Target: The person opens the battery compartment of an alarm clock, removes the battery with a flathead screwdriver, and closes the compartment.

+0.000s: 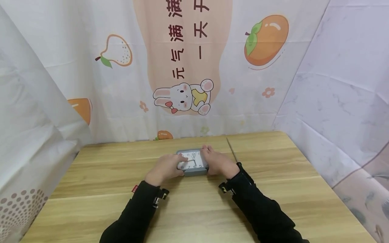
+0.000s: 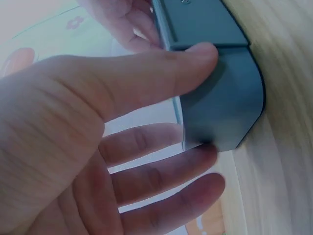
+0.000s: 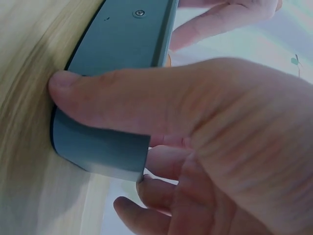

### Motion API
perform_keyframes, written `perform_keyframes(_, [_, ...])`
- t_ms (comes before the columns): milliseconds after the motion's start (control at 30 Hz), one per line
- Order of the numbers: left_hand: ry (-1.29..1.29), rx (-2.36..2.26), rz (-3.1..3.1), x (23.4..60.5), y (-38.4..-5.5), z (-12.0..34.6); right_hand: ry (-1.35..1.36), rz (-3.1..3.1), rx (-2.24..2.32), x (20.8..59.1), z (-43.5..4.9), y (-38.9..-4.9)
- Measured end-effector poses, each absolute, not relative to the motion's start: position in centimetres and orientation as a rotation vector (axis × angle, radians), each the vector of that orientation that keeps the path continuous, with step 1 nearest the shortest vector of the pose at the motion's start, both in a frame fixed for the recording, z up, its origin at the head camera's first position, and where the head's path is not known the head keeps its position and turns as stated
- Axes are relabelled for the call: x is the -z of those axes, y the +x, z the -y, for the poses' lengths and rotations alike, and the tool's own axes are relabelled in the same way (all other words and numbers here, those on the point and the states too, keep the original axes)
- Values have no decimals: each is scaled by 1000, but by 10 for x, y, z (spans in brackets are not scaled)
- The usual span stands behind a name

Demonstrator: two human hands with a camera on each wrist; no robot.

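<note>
A grey square-cornered clock with a white numbered face lies face up on the table, between both hands. My left hand grips its left side, one finger over the face and the thumb against the front wall. On the opposite side my right hand holds the clock, its thumb pressed to the wall near the table. Some right fingers reach past the clock's far corner. In the right wrist view a small screw sits in the clock's front wall.
A screwdriver with a dark handle lies just right of the right hand, its handle partly behind the black sleeve. The wood-grain table ends at a printed curtain at the back. White cloth hangs on both sides.
</note>
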State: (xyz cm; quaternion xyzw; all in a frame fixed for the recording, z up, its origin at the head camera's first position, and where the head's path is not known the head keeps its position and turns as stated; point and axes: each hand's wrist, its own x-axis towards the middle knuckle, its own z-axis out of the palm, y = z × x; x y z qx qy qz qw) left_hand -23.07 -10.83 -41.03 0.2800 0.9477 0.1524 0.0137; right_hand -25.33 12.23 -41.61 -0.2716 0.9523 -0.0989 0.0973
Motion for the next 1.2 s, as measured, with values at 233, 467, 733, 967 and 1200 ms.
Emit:
perform_keyframes(233, [733, -580, -2922, 412, -231, 112, -798, -2818, 310, 415, -123, -252])
perform_keyframes(467, [645, -550, -2870, 415, -232, 111, -783, -2812, 309, 416, -125, -252])
perform_keyframes(733, [617, -556, -2829, 417, -231, 111, -770, -2818, 300, 417, -123, -251])
perform_keyframes(967, [588, -563, -2801, 419, -231, 111, -756, -2808, 297, 415, -120, -251])
perform_keyframes(1200, [551, -541, -2770, 421, -231, 111, -754, -2794, 307, 416, -119, -252])
